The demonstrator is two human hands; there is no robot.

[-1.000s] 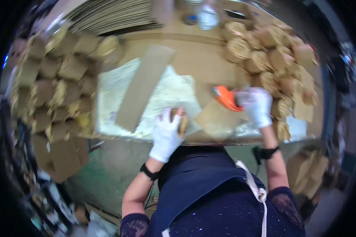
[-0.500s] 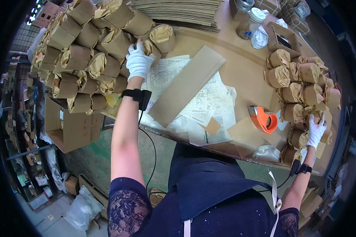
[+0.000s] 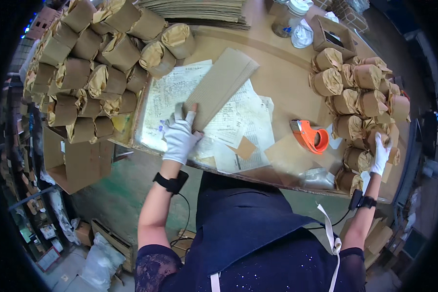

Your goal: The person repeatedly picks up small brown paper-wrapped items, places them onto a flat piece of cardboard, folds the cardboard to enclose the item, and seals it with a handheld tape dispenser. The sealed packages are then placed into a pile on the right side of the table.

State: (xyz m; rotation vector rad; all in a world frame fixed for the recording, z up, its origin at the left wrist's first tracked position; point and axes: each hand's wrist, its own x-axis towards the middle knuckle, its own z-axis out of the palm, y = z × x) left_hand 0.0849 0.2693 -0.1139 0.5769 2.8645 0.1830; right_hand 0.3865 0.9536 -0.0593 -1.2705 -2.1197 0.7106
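Note:
My left hand (image 3: 179,138), in a white glove with bare thumb and fingertip showing, grips the near end of a flat corrugated cardboard strip (image 3: 224,87). The strip lies slantwise over printed paper sheets (image 3: 228,129), and a second layer shows along its far edge. On the right, my gloved right hand (image 3: 382,153) has its fingers round a brown paper-wrapped cylinder (image 3: 376,134) in the right-hand stack. Its grip is partly hidden by the hand itself. Between the hands, an orange tape dispenser (image 3: 306,136) lies on the table (image 3: 282,87).
Many wrapped cylinders (image 3: 121,51) are piled at the left, over an open carton (image 3: 82,163). Flat cardboard sheets (image 3: 199,12) are stacked at the back. A lidded jar (image 3: 283,24) and a small open box (image 3: 333,39) stand back right. A cable hangs from each wrist strap.
My left hand has left the cylinders at the left and come nearer, onto the cardboard strip. My right hand stays at the right stack. The whole view has shifted slightly.

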